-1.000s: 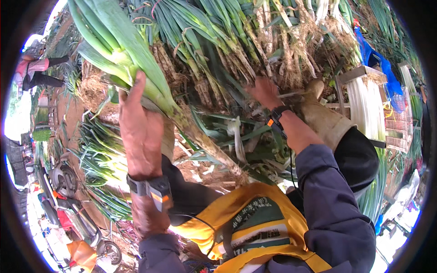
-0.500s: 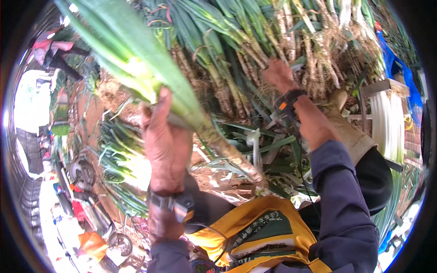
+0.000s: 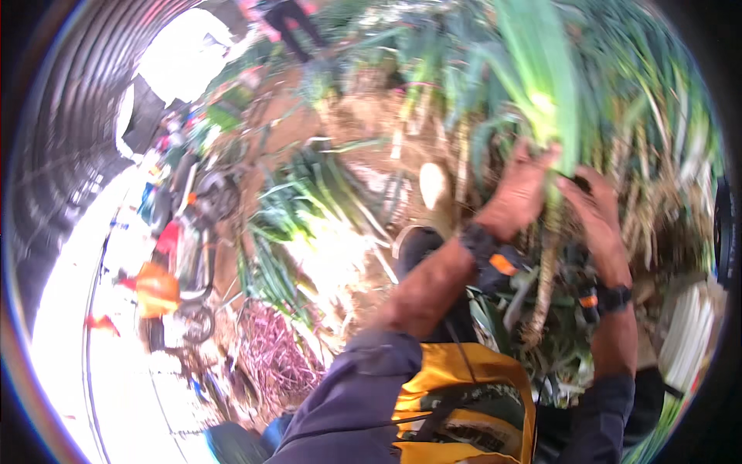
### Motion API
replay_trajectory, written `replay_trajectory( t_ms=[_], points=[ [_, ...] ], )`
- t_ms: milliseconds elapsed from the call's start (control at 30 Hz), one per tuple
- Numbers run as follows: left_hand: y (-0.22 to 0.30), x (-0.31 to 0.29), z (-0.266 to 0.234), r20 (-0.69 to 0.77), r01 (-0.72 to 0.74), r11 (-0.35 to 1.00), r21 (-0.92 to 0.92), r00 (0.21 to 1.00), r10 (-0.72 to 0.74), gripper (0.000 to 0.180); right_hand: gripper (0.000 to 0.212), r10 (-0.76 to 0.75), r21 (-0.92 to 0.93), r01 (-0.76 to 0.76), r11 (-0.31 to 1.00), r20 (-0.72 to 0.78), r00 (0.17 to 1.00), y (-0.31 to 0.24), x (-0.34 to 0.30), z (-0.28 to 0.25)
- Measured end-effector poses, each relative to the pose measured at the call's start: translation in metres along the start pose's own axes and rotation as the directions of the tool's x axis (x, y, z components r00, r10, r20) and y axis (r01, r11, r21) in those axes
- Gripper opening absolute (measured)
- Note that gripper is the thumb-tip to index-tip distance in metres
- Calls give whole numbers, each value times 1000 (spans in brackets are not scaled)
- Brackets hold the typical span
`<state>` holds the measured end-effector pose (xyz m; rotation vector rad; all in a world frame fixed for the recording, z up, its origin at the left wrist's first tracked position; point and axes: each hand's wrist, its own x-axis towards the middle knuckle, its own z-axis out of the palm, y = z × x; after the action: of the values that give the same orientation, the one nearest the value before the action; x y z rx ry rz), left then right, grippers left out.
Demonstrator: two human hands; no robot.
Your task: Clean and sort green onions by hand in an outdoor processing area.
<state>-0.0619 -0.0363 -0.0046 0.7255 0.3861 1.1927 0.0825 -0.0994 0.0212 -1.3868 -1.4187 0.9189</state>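
Note:
Upright in front of me is a leek [image 3: 551, 240], its green leaves fanning upward and its soil-brown stalk ending in roots low down. My left hand [image 3: 514, 193] is closed around it where the leaves meet the stalk. From the other side my right hand [image 3: 599, 209] has its fingers bent and pressed against the base of the leaves; motion smears the fingertips. Both wrists wear black bands with orange-marked devices. Behind and right of my hands stands a mass of unpeeled leeks [image 3: 641, 170] with stringy roots.
A pile of cleaned leeks [image 3: 309, 240] lies on the soil to the left, near a heap of pinkish-purple strands [image 3: 274, 352]. Farther left are a motorcycle [image 3: 193, 263] and an orange bag [image 3: 157, 290]. White stalks [image 3: 688, 332] are stacked at right. Another person [image 3: 290, 23] stands far back.
My view has swung left. The leek has gone from slanted to upright, and my right hand has left the leek pile and come to it beside my left hand.

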Motion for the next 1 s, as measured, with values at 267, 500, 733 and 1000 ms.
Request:
replay_trajectory(
  t_ms=[267, 500, 733, 1000],
  points=[
    [24, 5, 13, 203, 15, 989, -146, 979, 15, 36, 18, -28, 254, 57, 965, -115, 993, -6, -2, 16],
    [26, 1, 16, 220, 31, 991, -128, 976, -2, 37, 13, -39, 311, 128, 942, -278, 960, -45, -37, 32],
    [21, 20, 13, 75, -75, 995, -71, 994, 81, 27, 16, 250, 518, -59, 853, -307, 918, -52, -61, 1],
    [55, 25, -2, 54, -158, 986, 60, 986, 155, 33, 28, 237, -541, -34, 840, 310, 921, 174, -146, -6]
  ],
)
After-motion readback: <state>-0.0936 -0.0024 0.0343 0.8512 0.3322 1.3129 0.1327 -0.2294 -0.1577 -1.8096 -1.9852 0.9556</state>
